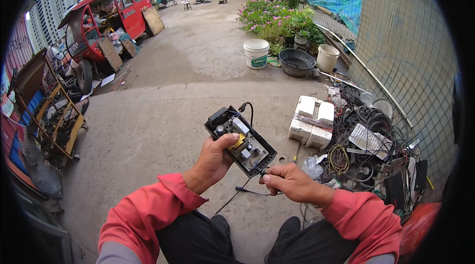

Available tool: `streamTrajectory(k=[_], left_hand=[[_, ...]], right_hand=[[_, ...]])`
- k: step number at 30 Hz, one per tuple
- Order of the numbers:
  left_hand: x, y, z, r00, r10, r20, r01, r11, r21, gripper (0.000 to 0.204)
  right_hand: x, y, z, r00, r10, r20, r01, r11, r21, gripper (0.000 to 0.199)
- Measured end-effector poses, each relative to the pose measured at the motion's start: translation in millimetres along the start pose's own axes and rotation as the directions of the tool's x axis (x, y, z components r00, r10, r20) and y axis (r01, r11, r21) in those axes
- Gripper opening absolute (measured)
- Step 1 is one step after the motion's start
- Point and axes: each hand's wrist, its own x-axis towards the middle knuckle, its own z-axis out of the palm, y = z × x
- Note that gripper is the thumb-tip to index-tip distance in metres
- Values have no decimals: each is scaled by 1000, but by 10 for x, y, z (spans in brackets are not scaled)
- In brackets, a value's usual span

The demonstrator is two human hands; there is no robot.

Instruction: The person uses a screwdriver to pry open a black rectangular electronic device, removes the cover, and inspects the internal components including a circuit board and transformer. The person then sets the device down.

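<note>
An opened black power adapter (257, 149) is held up in front of me, its circuit board bare, with a yellow transformer, a white block and round capacitors showing. My left hand (216, 157) grips its left side, thumb laid over the board by the yellow part. At the lower right end, my right hand (292, 181) pinches the black cable (262, 173) where it leaves the casing. Another black cord (251, 110) loops out from the top end. A thin cord with a plug (240, 189) hangs below, over the ground.
Right of me, white foam blocks (311, 121) stand beside a heap of tangled cables (368, 115) along a wire fence (410, 46). Farther off are a white bucket (256, 54), a black basin (296, 61) and flowering plants. A rusty metal frame (59, 125) and a red three-wheeled vehicle (111, 14) stand left.
</note>
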Motion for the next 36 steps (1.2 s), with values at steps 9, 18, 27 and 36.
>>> streamTrajectory(k=[9,18,27,36], left_hand=[[-16,15,39,1000,28,13,-28,1000,3,32],[-22,16,18,1000,19,-11,-19,1000,11,31],[-21,9,36,997,79,-17,-78,996,42,32],[-31,28,5,997,75,-14,-75,996,42,32]], right_hand=[[-15,-15,8,1000,-11,-14,11,1000,16,31],[-14,-14,10,1000,-4,-9,4,998,56,29],[-34,-2,-35,1000,-25,-17,26,997,67,30],[-47,-50,-70,999,-19,-34,20,999,36,33]])
